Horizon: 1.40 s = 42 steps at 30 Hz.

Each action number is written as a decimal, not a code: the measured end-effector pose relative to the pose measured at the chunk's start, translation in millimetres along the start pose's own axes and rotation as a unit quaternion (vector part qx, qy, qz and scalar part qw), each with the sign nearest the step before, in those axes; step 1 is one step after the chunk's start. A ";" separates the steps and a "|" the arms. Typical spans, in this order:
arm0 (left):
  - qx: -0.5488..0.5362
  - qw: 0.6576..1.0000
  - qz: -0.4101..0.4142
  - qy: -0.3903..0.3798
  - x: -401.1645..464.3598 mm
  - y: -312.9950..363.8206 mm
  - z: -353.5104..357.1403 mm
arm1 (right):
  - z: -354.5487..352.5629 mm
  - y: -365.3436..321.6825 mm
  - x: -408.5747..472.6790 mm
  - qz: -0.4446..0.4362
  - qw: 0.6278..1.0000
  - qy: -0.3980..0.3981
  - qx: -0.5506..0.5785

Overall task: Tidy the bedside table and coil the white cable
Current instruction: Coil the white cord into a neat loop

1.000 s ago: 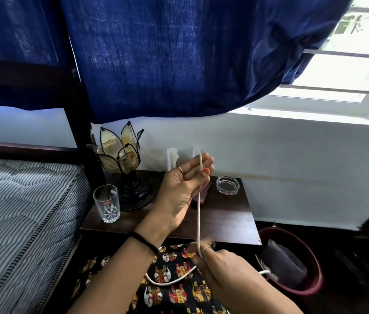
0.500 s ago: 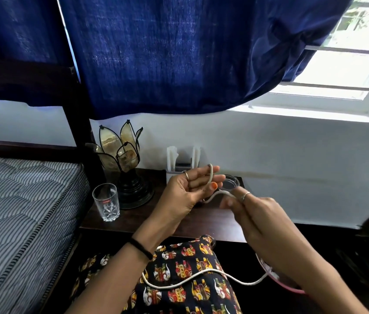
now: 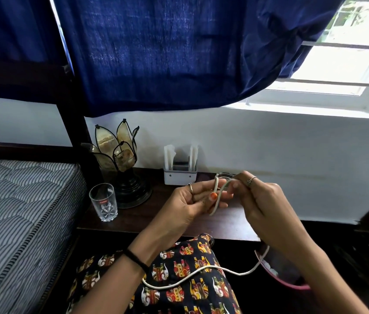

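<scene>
Both hands hold the white cable [image 3: 215, 270] above the dark wooden bedside table [image 3: 147, 217]. My left hand [image 3: 192, 200] pinches a small upright loop of it between thumb and fingers. My right hand [image 3: 260, 200] pinches the cable just to the right of that loop, fingertips close to the left hand's. The slack cable hangs down, runs across my patterned lap and curves up behind my right forearm.
On the table stand a drinking glass [image 3: 104, 201], a petal-shaped lamp [image 3: 120, 159], a white holder [image 3: 180, 168] and a glass ashtray [image 3: 225, 175], mostly hidden behind my fingers. A striped mattress [image 3: 20, 211] lies left. A pink bin [image 3: 278, 273] sits low right.
My right hand rose from my lap to the left hand, bringing the cable up. The long straight strand is now a short loop held at my left fingers.
</scene>
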<state>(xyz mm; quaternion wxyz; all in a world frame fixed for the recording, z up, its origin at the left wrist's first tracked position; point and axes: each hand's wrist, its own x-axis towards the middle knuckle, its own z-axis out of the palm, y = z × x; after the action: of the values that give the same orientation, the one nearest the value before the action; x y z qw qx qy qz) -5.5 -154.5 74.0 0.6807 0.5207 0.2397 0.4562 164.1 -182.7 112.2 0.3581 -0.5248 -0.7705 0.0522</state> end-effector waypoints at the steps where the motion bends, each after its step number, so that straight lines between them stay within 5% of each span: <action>1: 0.006 1.000 -0.004 -0.008 -1.3 0.0 0.6 | 0.3 0.2 -0.1 -0.001 1.000 -0.003 -0.005; 13: 0.077 0.989 -0.078 -0.094 -16.8 7.6 -4.1 | 4.9 6.5 -1.4 0.003 1.000 -0.026 -0.001; 22: -0.002 0.992 -0.074 -0.105 -18.9 8.5 -8.1 | 18.9 15.5 0.9 0.039 0.983 -0.019 0.177; 30: -0.051 0.991 -0.055 -0.108 -15.9 12.5 -2.3 | 39.7 14.0 -9.6 0.138 0.888 -0.071 0.433; 37: -0.082 0.993 -0.040 -0.080 -12.2 13.4 0.8 | 58.0 20.8 -23.7 0.201 0.875 -0.084 0.433; 42: -0.104 0.993 -0.028 -0.045 -9.8 15.7 0.9 | 69.4 27.6 -42.7 0.215 0.907 -0.104 0.346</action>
<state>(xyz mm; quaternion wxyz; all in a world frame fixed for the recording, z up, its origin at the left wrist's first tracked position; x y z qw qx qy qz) -15.3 -162.8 87.4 0.7538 0.4597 0.1747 0.4357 151.5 -186.1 27.2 0.4147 -0.5124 -0.6056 0.4457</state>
